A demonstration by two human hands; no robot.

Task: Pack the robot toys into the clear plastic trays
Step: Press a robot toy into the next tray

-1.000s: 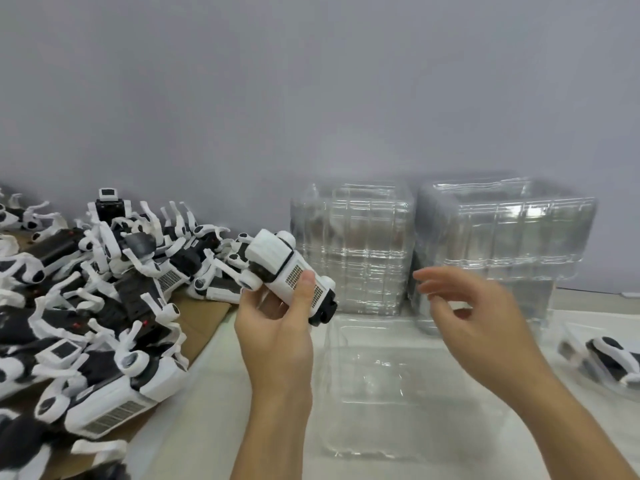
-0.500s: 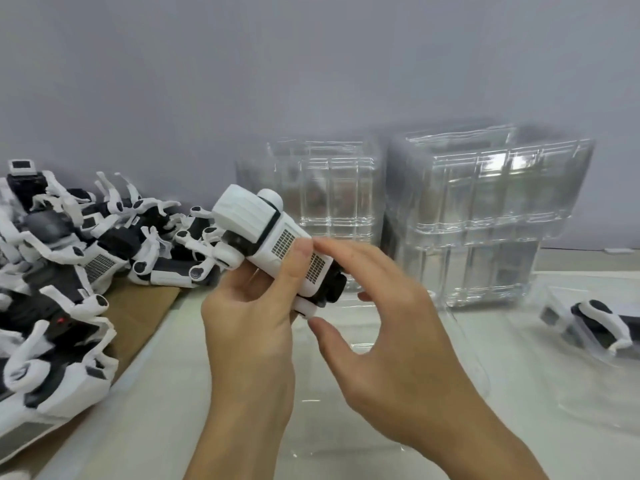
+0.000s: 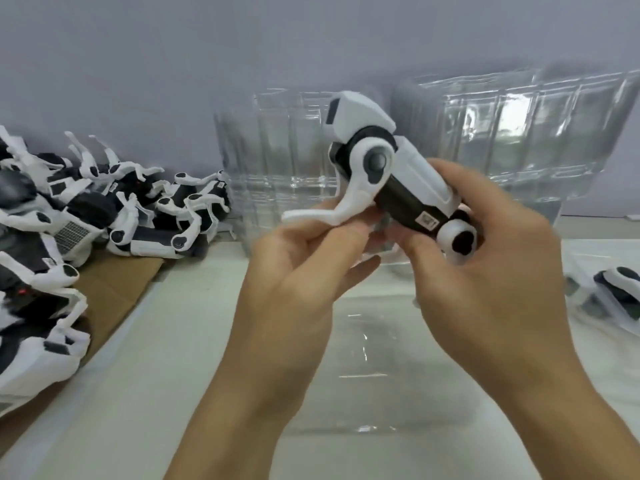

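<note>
Early stage, judged. 1 robot toy (image 3: 391, 181) clamped by fingers of left hand (image 3: 294, 271) and right hand (image 3: 485, 271), above empty tray (image 3: 363, 358). Left of tray: unpacked pile (image 3: 69, 216). Right of tray: 1 packed toy (image 3: 616, 289).

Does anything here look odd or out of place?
Only the white-and-black robot toys at left, tangled in a loose heap on brown cardboard. Both hands, left hand and right hand, hold one white-and-black toy; no damage visible.

Right hand (image 3: 485, 271) closed onto robot toy (image 3: 391, 174); toy turned side-on, raised; left hand (image 3: 294, 271) now pinches its white leg (image 3: 332, 211).
</note>
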